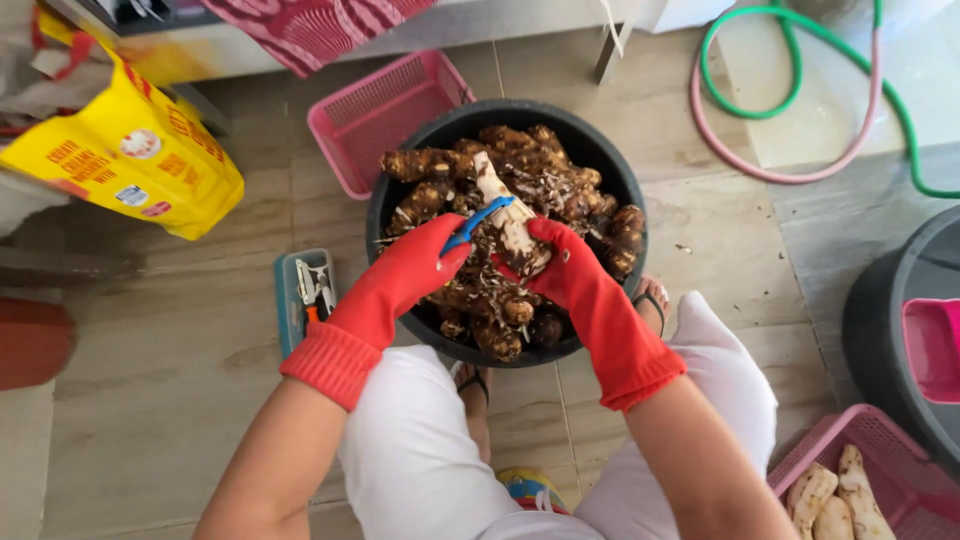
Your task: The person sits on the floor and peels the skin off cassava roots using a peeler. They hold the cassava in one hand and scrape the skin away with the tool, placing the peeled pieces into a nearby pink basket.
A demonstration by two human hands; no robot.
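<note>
A person sits over a big black tub (600, 160) on the tiled floor (170, 380), knees in white trousers on either side of it, and everything else can be placed from that tub. It is heaped with brown, knobbly roots (545, 180) and loose shavings of peel. Above the middle of the heap the right hand (560, 265), in a red rubber glove, is clenched around one root (510, 215) that is partly peeled, its pale flesh showing at the upper end and its lower end hidden in the glove. The left hand (425, 260), gloved in red too, grips a blue-handled peeler (478, 222), whose head lies against the pale side of that root. Just behind the tub, touching its far left rim, stands a pink plastic basket (385, 110). On the floor just left of the tub lies a small teal tray (290, 300) with some little tools in it. Well to the left of the tub is a yellow bag (130, 160) with printing on it. Beyond the tub to the right, a green and pink hose (790, 105) lies coiled. Near the person's right knee, to the right of the tub, another pink basket (890, 450) holds several peeled, pale roots (835, 495).
</note>
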